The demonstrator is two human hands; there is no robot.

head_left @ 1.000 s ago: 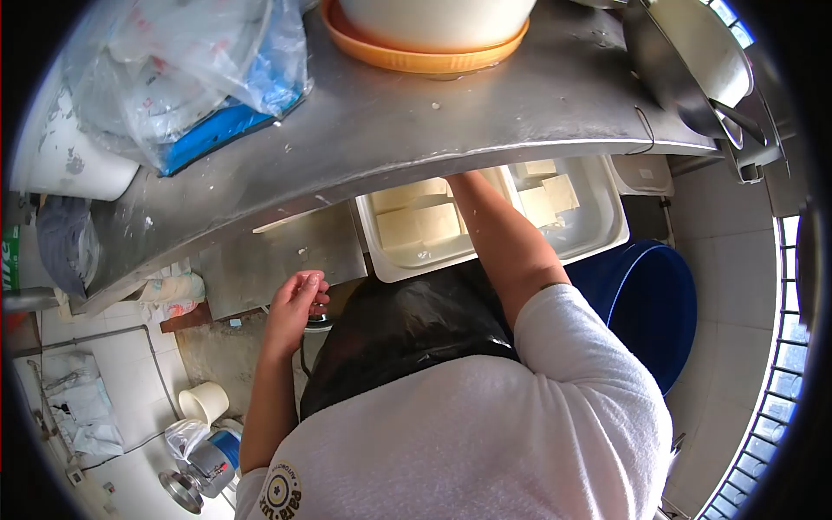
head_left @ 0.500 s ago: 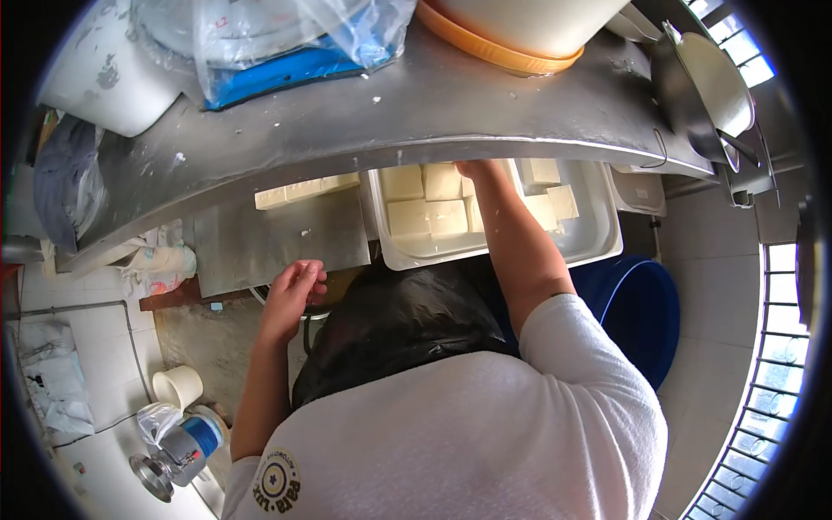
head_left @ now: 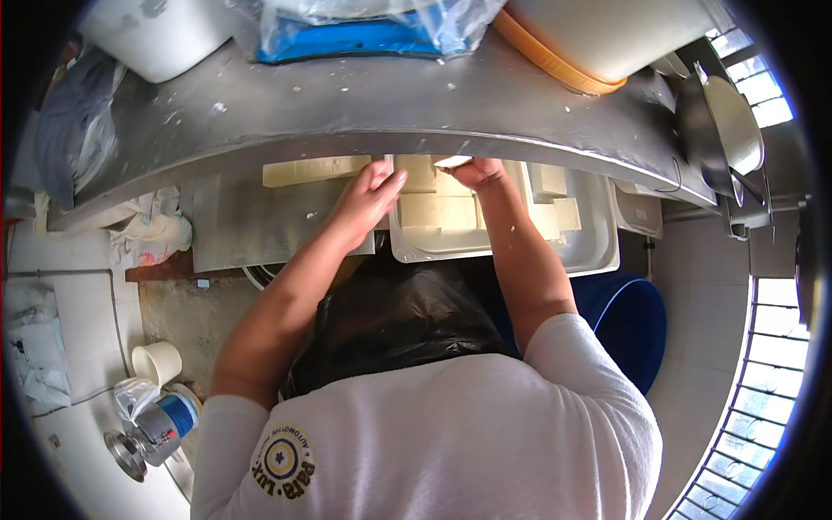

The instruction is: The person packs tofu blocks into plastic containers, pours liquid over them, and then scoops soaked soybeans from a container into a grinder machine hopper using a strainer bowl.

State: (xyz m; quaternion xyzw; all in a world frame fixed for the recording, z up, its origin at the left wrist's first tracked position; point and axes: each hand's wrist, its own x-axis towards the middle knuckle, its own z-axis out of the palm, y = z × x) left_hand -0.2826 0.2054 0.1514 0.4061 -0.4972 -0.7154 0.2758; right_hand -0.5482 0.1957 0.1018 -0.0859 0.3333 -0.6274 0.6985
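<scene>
Under the shelf edge, my right hand [head_left: 475,172] grips a pale block [head_left: 452,162] above a white tray [head_left: 433,254]. Several pale cheese-like blocks [head_left: 438,212] lie in that tray. My left hand [head_left: 371,195] is raised near the tray's left side, its fingers parted and nothing held. Behind it, a row of pale blocks [head_left: 312,171] rests on the metal surface [head_left: 251,225]. A second tray [head_left: 598,238] on the right holds more blocks [head_left: 555,217]. The shelf hides the far ends of both trays.
A steel shelf [head_left: 347,108] crosses above the hands, bearing a blue item in plastic [head_left: 355,39] and a white bucket on an orange lid [head_left: 563,56]. Metal pans [head_left: 719,130] are at right. A blue barrel [head_left: 628,329] stands below; a black apron [head_left: 399,321] covers my front.
My left hand has risen from low on the left to the tray's left edge. My right hand has drawn back into view with a block. The view has shifted.
</scene>
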